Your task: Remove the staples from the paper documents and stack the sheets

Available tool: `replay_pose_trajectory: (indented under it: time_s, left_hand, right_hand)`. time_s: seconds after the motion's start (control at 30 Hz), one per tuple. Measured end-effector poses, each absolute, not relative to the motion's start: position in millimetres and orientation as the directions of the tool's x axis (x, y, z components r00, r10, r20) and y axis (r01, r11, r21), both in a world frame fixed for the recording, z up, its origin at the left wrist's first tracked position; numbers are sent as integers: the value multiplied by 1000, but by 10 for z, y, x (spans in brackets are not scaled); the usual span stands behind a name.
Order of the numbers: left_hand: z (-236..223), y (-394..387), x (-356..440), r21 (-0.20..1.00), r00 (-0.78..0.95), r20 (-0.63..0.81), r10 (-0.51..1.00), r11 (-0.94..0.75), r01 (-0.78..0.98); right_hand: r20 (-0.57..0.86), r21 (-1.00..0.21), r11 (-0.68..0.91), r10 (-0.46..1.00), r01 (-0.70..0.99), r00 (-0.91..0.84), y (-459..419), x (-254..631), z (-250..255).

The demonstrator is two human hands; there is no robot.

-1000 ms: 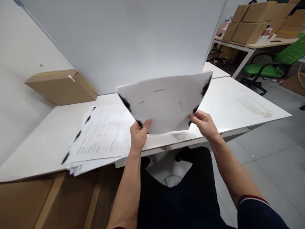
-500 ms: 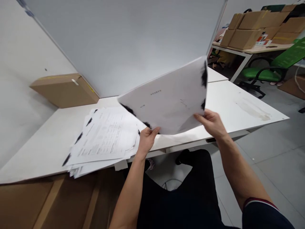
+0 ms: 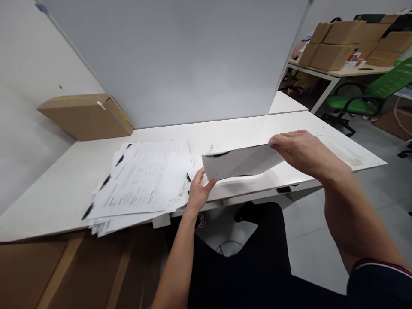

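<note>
A sheet of paper [image 3: 241, 162] with black smudges along its edges is bent over above the front of the white table, a long narrow face of it turned toward me. My left hand [image 3: 200, 191] pinches its lower left corner, thumb in front. At the upper right end, my right hand [image 3: 298, 150] grips the sheet between thumb and fingers, palm down. Whether it is one sheet or more I cannot tell. To the left of my left hand lies an uneven stack of printed papers [image 3: 138, 180], black marks down its left edge, partly overhanging the table's front.
The white table [image 3: 51, 197] runs along a whiteboard [image 3: 193, 60]. A cardboard box [image 3: 90, 118] leans at the back left. More cardboard [image 3: 28, 270] is below the front edge. A green chair [image 3: 357, 103] and a desk with stacked boxes [image 3: 331, 56] are at the right.
The sheet was held up broad and tilted; now it is lowered and bent over. My right hand has moved up and turned palm down, while my left hand stays near its corner.
</note>
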State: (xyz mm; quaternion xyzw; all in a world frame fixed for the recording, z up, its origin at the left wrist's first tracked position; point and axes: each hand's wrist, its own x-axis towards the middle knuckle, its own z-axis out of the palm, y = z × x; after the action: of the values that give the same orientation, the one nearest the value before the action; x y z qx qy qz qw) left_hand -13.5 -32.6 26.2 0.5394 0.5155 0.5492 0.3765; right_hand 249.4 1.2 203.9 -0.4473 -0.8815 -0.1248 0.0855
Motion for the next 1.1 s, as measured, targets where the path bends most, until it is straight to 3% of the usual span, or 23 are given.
replay_pose_trajectory:
  time_s: [0.27, 0.53, 0.67, 0.77, 0.83, 0.93, 1.03, 1.1]
  left_hand:
    - [111, -299, -140, 958, -96, 138, 986, -109, 264]
    - [91, -282, -155, 922, -113, 196, 974, -144, 360]
    - [205, -296, -171, 936, -177, 245, 953, -185, 300]
    - [323, -322, -189, 971, -308, 233, 922, -202, 131]
    - [398, -344, -187, 974, -388, 162, 907, -210, -85]
    - [470, -382, -145, 915, -373, 42, 927, -185, -358]
    - [452, -415, -76, 878, -307, -8, 952, -140, -458]
    - [382, -431, -43, 896, -276, -40, 960, -88, -435]
  right_hand:
    - [150, 201, 547, 803, 813, -577, 108, 2401, 1899]
    - [164, 90, 537, 823, 839, -544, 107, 2401, 1904]
    - [217, 35, 556, 807, 830, -549, 40, 2474, 1972]
    - [243, -6, 600, 777, 800, -581, -48, 2605, 2075]
    - [264, -73, 597, 784, 799, -562, -95, 2711, 2117]
    - [228, -241, 521, 851, 819, -474, -131, 2847, 2024]
    - [88, -526, 361, 924, 770, -373, -176, 2922, 1652]
    - [-31, -728, 185, 953, 660, -301, -249, 2937, 1285]
